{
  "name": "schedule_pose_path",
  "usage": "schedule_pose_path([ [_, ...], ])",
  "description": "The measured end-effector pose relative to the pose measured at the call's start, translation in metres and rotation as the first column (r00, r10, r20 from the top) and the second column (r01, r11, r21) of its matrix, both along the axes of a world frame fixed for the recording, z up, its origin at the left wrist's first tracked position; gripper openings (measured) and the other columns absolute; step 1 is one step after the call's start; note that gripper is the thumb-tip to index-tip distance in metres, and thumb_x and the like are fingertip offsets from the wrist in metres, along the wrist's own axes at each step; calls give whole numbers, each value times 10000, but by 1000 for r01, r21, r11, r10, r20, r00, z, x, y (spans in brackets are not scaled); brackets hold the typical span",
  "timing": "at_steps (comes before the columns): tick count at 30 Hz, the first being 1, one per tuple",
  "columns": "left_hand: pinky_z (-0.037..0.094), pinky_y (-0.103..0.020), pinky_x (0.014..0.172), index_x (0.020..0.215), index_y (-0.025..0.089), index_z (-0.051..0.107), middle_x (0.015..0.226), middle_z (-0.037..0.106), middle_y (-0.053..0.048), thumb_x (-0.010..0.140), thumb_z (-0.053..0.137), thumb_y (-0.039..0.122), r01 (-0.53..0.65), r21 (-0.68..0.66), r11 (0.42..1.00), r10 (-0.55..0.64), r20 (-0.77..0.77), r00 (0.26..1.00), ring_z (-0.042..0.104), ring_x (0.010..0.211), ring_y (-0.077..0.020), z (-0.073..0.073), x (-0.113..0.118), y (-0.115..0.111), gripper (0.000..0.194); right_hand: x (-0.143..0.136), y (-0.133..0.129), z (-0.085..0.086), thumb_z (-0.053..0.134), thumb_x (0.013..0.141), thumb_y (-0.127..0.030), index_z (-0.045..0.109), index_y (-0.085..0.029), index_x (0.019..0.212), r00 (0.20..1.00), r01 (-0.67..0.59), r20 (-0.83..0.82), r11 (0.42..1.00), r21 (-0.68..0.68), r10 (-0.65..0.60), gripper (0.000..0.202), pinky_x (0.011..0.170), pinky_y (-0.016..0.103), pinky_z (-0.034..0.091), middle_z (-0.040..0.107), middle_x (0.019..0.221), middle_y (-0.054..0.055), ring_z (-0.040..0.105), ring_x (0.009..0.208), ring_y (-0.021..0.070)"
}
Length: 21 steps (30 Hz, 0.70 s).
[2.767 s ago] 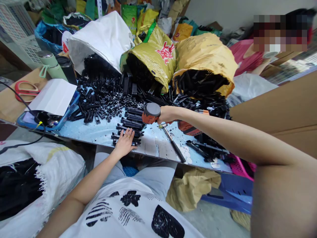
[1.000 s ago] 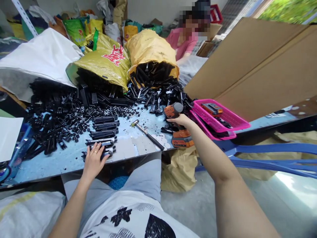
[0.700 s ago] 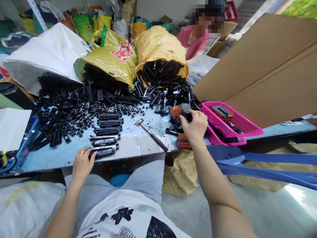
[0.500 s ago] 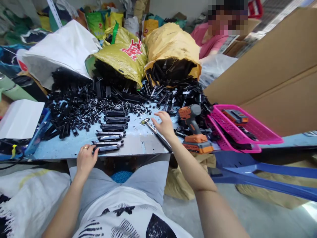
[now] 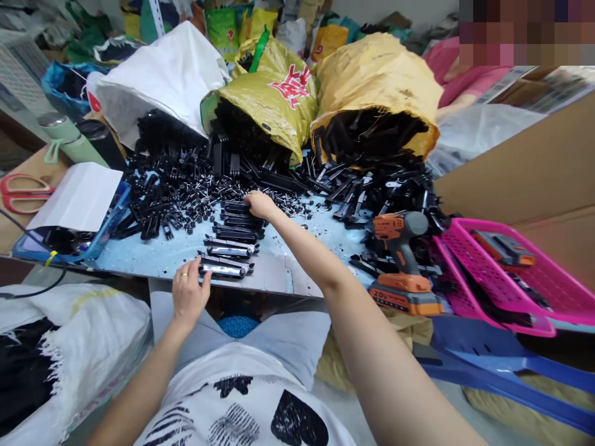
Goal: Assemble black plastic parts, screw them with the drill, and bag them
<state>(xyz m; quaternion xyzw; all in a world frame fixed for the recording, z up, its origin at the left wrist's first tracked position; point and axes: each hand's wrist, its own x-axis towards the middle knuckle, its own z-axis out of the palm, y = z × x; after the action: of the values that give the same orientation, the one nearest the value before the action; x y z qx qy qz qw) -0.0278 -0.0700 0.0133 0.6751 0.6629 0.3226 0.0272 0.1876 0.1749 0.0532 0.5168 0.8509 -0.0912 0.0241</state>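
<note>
A row of long black plastic pieces (image 5: 239, 232) lies on the blue work surface in front of me, the nearer ones with shiny metal strips. At the left end of the nearest piece (image 5: 223, 270), my left hand (image 5: 189, 294) rests with a ring on one finger, thumb and fingers apart, fingertips touching or just beside it. My right hand (image 5: 261, 204) reaches to the far end of the row, by a heap of small metal pins with black heads (image 5: 290, 203). Its fingers are curled downward, and what they hold, if anything, is hidden.
Three sacks, white (image 5: 162, 80), olive-yellow (image 5: 264, 105) and tan (image 5: 376, 87), spill black parts. An orange cordless drill (image 5: 402, 260) stands at right beside pink baskets (image 5: 525, 272). Red scissors (image 5: 28, 193) and a blue tray (image 5: 97, 251) are left. Another person's pink sleeve (image 5: 474, 74) shows behind.
My right hand has moved from above the hammer to the far end of the row, and the hammer is out of sight. The view has turned right; my left hand stays by the nearest piece.
</note>
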Motion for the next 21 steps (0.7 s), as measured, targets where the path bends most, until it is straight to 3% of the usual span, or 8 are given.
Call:
schedule_pose_path([
  [3,496,-369,837,1147,152,556,1058,616,-128,869,514,419,108,-131,986,-58,339,939,602,915,-214,4,19,-16,388,-6,17,-5,579,756,-123,608,-129,1121,997,-80,11,991,-110,82,366,817,257,405,616,1128,100,545,992,206],
  [5,523,-311,727,1118,163,556,978,623,-94,849,532,441,213,-287,934,4,604,797,621,801,-169,1,29,-23,387,-8,21,-8,615,726,-134,578,-132,1177,990,-136,5,979,-151,138,453,793,239,406,625,1129,84,562,964,189],
  [7,519,-265,649,1076,159,553,904,621,-67,818,558,470,329,-428,842,158,779,607,630,734,-145,-3,36,-27,404,-8,21,-8,623,708,-132,567,-116,1195,986,-166,-3,976,-137,168,491,790,245,409,624,1134,94,568,969,196],
  [10,489,-214,558,985,158,536,866,616,-51,770,613,496,452,-564,691,429,824,370,632,660,-122,-7,39,-32,408,-2,20,2,643,694,-167,610,-117,1134,982,-184,-52,977,-110,179,444,810,266,420,639,1085,89,577,971,213],
  [13,497,-229,542,968,174,495,907,610,-64,758,641,499,468,-643,606,641,743,193,643,643,-138,-9,38,-35,414,5,22,11,751,624,-319,568,-153,1219,974,-204,-149,942,-268,168,644,847,288,444,622,1139,83,583,993,228],
  [15,536,-295,592,999,184,489,1020,590,-98,762,645,500,420,-672,610,719,692,62,663,715,-178,-10,39,-34,425,5,19,9,792,556,-472,482,-164,1324,974,-174,-204,892,-417,95,884,909,322,443,569,1245,105,561,1071,255],
  [17,555,-360,687,1021,190,510,1152,550,-124,779,636,486,337,-663,668,726,680,-102,661,865,-219,-11,45,-31,403,1,10,0,752,551,-604,419,-161,1380,966,-138,-258,843,-521,-1,997,994,362,400,489,1347,128,503,1174,280],
  [21,531,-359,846,1069,206,568,1226,570,-89,827,611,405,180,-532,828,550,705,-447,592,1082,-219,-9,63,-27,316,-11,-31,-21,715,564,-665,440,-146,1364,937,-135,-338,803,-580,-86,992,1064,404,322,434,1397,141,438,1242,308],
])
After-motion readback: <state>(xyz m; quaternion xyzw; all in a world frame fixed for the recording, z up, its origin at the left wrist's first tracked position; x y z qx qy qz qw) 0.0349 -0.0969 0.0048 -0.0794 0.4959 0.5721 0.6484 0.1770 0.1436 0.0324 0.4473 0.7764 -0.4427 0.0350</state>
